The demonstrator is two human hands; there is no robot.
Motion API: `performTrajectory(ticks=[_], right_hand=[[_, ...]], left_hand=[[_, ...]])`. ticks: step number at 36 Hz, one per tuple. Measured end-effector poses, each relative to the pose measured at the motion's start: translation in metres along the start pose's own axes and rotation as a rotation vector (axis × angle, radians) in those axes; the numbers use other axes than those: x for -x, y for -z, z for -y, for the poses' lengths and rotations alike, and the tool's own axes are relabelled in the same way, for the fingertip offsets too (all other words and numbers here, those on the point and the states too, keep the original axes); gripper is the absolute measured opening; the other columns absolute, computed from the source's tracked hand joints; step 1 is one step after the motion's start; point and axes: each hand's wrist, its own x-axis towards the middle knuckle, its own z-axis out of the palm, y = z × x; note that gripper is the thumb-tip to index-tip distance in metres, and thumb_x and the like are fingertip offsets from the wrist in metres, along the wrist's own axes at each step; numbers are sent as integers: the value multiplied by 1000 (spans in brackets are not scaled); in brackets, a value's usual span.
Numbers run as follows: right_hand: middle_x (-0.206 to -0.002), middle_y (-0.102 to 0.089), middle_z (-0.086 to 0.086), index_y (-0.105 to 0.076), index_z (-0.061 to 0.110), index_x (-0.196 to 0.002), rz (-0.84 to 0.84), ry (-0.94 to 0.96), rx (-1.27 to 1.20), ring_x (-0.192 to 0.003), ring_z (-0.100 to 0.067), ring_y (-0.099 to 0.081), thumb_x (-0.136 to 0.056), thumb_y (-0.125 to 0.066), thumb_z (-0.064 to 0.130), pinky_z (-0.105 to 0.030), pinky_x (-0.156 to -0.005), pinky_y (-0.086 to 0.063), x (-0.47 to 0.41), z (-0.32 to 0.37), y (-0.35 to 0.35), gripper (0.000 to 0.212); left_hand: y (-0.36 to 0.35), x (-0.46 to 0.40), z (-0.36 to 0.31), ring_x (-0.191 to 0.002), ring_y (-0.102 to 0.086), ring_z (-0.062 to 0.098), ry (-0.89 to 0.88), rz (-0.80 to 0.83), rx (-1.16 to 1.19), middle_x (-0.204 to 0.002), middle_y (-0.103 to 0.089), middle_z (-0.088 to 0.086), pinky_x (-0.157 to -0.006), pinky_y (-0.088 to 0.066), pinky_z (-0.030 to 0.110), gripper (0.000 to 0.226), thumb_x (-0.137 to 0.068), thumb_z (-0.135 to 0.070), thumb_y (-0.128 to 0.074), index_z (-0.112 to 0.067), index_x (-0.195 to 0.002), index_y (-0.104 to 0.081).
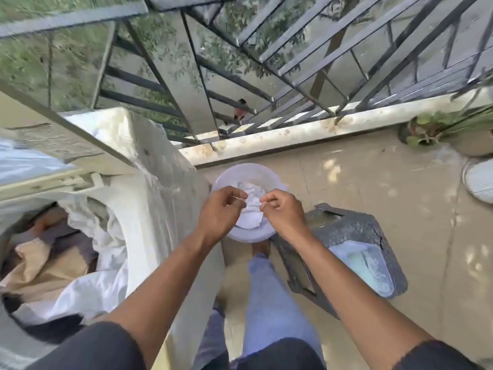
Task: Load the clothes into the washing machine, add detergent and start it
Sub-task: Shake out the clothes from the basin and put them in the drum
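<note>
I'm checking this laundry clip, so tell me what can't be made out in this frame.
Head view only:
- Left hand and right hand cover most of the white packet; label unreadable.
- Bucket contents: hidden by the hands.
- Washing machine controls: cut off at left.
- Lower clothes: buried.

A dark metal railing [280,57] runs along a pale concrete ledge [306,133]. A potted plant [426,129] sits at the far right on the tiled balcony floor [386,188]. Leafy trees [40,57] show beyond the bars.
</note>
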Motion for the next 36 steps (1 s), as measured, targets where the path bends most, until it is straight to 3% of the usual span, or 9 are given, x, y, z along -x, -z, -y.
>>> performTrajectory(ticks=[4, 7, 11, 13, 19, 22, 26, 30, 36], right_hand=[[-88, -75, 9, -68, 33, -80, 111, -121, 86, -91, -17, -72, -87, -63, 18, -30, -83, -56, -61, -47, -20, 18], [-90, -78, 4, -69, 32, -74, 173, -208, 88, -91, -23, -74, -83, -65, 24, -39, -87, -60, -108, -92, -47, 13], [-92, -77, 1, -69, 28, -74, 240, -244, 164, -96, -27, -73, -88, -62, 21, -35, -85, -59, -158, -151, -80, 17], [-102, -77, -1, -70, 26, -82, 285, -239, 235, -102, -27, -70, -92, -60, 20, -31, -85, -55, -180, -177, -95, 15], [-120, -71, -8, -71, 17, -112, 380, -209, 372, -113, -31, -64, -95, -59, 21, -36, -91, -52, -244, -250, -133, 21], [-123, -70, -11, -70, 16, -113, 410, -205, 410, -117, -34, -62, -100, -54, 27, -37, -92, -50, -277, -277, -157, 24], [-145, -60, -10, -61, 14, -137, 421, -269, 380, -133, -32, -54, -103, -56, 31, -35, -105, -45, -313, -299, -186, 39], [-143, -57, -16, -54, 8, -139, 371, -291, 402, -130, -37, -54, -101, -57, 26, -37, -101, -45, -344, -317, -210, 42], [-149, -40, -18, -39, 8, -149, 253, -374, 427, -128, -41, -54, -100, -59, 21, -39, -98, -45, -383, -334, -239, 54]], left_hand=[[-41, -58, 44, -77, -66, 19, 119, -6, -12, -78, -74, -6, -87, -60, 51, 19, -74, -31, -60, -31, -87, -74], [-70, -100, 73, -78, -67, 27, 204, 16, -57, -74, -68, -8, -87, -60, 49, 14, -75, -30, -60, -30, -83, -72], [-97, -150, 113, -103, -73, 34, 338, 0, -90, -101, -79, 1, -97, -60, 45, 12, -85, -28, -62, -28, -89, -73], [-107, -172, 136, -108, -72, 35, 383, -16, -96, -106, -79, 4, -97, -59, 48, 26, -75, -36, -56, -26, -90, -75], [-128, -222, 182, -104, -72, 40, 424, -6, -137, -79, -70, 0, -95, -60, 48, 13, -93, -18, -61, -23, -87, -72], [-140, -244, 202, -104, -73, 36, 457, 3, -142, -76, -65, -8, -95, -58, 43, 14, -94, -16, -61, -24, -89, -73], [-150, -263, 225, -89, -69, 24, 465, 1, -140, -83, -69, -11, -81, -52, 30, 15, -96, -19, -62, -24, -100, -76], [-148, -276, 240, -83, -63, 3, 443, 48, -157, -96, -69, -13, -67, -43, 18, 19, -100, -20, -60, -27, -110, -73], [-140, -301, 266, -81, -66, 5, 478, 12, -133, -101, -73, -10, -54, -42, 8, 19, -101, -21, -60, -30, -111, -74]])
